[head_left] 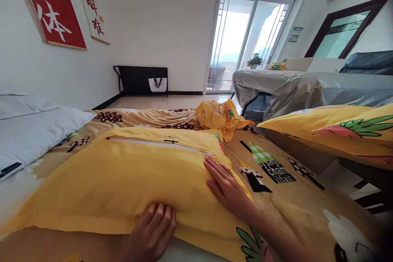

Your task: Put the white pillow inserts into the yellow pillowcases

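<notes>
Yellow cotton covers a plump rectangular pillow (123, 180), which lies flat across the middle of a bed, its far side crossed by a long, pale, zip-like strip (162, 144). Under it spreads a tan bedspread (294, 213) printed with dark brown mushrooms, lettering and a green checked patch.

The left hand (155, 229) is at the pillow's near side, its fingers curled and its knuckles bent over the yellow fabric. That grip looks narrow, with the fingertips turned in against the cover; the thumb is hidden, so I cannot tell whether a fold of cloth is pinched in it. The right hand (225, 184) lies on the pillow's right part, close to the right end of the pale strip. Its grip is wide: the fingers are stretched out side by side, pressed on the cover, with the thumb a little apart and nothing clasped.

Beyond the pillow's far right corner sits a crumpled bundle of yellow printed cloth (211, 115). At the left side of the bed lies a smooth white pillow (46, 120). To the right, a second yellow pillow with pink and green prints (307, 125) stands well apart from both hands.
</notes>
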Tool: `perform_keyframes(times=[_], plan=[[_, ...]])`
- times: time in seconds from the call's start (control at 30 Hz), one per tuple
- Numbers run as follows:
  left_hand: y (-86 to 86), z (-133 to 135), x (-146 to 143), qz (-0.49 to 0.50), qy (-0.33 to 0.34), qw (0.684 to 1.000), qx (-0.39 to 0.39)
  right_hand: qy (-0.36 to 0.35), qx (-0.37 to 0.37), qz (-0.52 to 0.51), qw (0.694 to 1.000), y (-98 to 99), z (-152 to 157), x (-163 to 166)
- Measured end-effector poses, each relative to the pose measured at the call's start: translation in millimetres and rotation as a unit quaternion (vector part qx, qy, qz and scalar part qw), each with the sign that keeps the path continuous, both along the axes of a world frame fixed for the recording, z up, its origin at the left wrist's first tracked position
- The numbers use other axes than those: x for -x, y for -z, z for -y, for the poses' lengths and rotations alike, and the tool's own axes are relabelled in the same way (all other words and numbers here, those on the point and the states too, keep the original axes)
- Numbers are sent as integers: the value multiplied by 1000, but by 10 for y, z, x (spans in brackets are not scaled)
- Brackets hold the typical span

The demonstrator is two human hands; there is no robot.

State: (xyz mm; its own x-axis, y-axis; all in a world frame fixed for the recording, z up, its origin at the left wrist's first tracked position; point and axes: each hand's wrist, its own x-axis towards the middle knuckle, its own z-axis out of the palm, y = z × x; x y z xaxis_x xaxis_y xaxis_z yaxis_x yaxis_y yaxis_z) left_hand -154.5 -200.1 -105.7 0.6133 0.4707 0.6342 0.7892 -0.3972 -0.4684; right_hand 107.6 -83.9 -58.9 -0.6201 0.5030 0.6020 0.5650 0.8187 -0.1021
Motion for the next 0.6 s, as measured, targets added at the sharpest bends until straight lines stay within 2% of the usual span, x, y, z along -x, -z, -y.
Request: perform_keyframes(times=[0.1, 0.17, 0.23, 0.3, 0.37, 0.5, 0.53, 0.6], plan=[[16, -19, -1, 18, 11, 1000, 16, -30, -60, -24, 997, 79, 411, 9], [36, -40, -15, 27, 19, 999, 9, -55, -95, -5, 994, 188, 650, 24], [33, -61, -36, 34, 17, 999, 5, -25, -135, 27, 990, 317, 781, 35], [-18, -77, -61, 51, 3, 998, 20, 42, -166, 48, 984, 427, 802, 36], [-112, -87, -86, 99, -3, 993, 67, 94, -179, 55, 978, 488, 760, 33], [-274, -99, -120, 203, 5, 959, 198, 85, -184, 53, 978, 473, 660, 26], [-277, -99, -125, 204, 5, 957, 208, 78, -177, 49, 980, 457, 642, 23], [-228, -97, -126, 171, 0, 970, 176, 67, -151, 37, 986, 431, 617, 13]])
